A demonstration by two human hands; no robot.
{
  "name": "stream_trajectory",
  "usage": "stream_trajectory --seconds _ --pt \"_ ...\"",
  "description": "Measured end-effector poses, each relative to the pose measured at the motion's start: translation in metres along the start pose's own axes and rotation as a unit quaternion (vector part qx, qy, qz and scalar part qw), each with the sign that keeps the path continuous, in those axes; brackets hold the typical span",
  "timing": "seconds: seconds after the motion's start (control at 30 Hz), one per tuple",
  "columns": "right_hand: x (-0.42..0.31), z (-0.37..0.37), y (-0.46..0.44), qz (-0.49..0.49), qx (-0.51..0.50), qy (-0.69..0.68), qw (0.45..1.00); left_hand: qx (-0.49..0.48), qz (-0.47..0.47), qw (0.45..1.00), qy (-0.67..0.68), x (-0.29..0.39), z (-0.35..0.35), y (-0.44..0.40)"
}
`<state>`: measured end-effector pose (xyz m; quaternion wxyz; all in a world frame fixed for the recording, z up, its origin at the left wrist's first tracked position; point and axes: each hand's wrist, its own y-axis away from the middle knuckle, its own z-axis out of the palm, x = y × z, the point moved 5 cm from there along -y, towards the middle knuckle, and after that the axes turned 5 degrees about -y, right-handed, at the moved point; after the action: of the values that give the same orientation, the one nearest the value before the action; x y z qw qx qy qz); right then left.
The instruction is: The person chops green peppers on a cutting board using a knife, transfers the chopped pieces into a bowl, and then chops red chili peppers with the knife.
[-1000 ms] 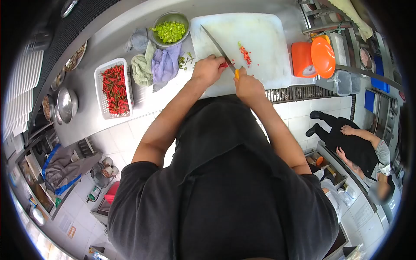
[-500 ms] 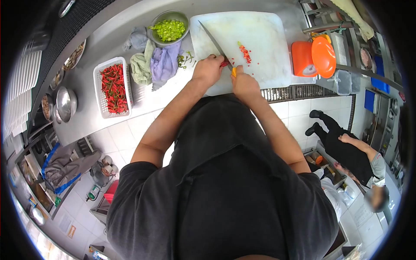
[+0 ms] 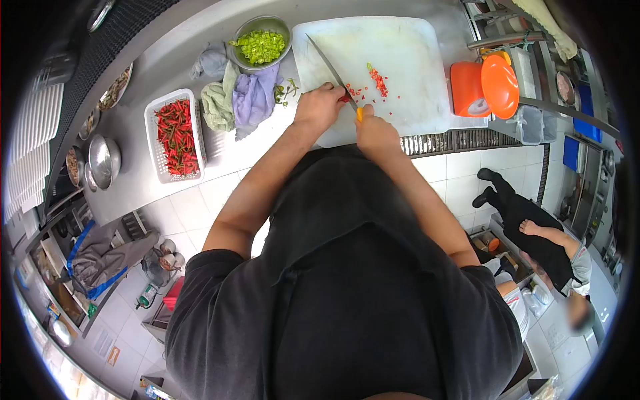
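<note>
My right hand point(image 3: 379, 131) is closed around the yellow handle of a knife point(image 3: 329, 65), whose long blade slants to the far left across the white cutting board point(image 3: 412, 47). Beside the blade, my left hand point(image 3: 319, 108) is closed on red chili peppers point(image 3: 344, 99), mostly covered by its fingers. Small cut chili pieces point(image 3: 356, 88) are scattered just right of the blade. Farther right, a short row of chopped red chili point(image 3: 378, 81) has a greenish piece at its far end.
Left of the board are a bowl of chopped green pieces point(image 3: 260, 47), purple point(image 3: 253, 100) and green cloths point(image 3: 217, 107), and a white basket point(image 3: 151, 143) of red chilies. An orange scale point(image 3: 467, 87) stands right. Another person point(image 3: 533, 227) is on the right side.
More red pieces lie beside the blade, and the blade has shifted slightly. My hands keep almost the same place. The other person at the right has moved a little.
</note>
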<state>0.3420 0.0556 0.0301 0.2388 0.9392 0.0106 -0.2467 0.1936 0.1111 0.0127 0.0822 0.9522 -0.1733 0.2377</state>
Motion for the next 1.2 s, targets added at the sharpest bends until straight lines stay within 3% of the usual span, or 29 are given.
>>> stream_trajectory --seconds 0.13,0.23,0.37,0.53,1.2 --pt "-0.002 -0.003 -0.003 -0.033 0.026 -0.010 0.999 0.013 0.009 1.000 0.020 -0.004 -0.004 0.005" --pt "-0.012 -0.019 0.007 -0.009 -0.010 0.006 1.000 0.016 0.027 0.999 0.024 -0.006 -0.003 0.001" --pt "0.002 0.008 -0.002 -0.016 0.008 -0.014 1.000 0.014 0.039 0.999 0.014 -0.009 0.005 0.003" --pt "-0.017 -0.022 0.009 0.018 -0.045 0.019 0.999 -0.009 0.030 0.999 -0.020 -0.003 0.004 -0.002" --pt "-0.019 0.000 0.007 0.010 -0.024 0.000 1.000 -0.018 -0.022 0.999 -0.016 -0.002 0.004 0.008"
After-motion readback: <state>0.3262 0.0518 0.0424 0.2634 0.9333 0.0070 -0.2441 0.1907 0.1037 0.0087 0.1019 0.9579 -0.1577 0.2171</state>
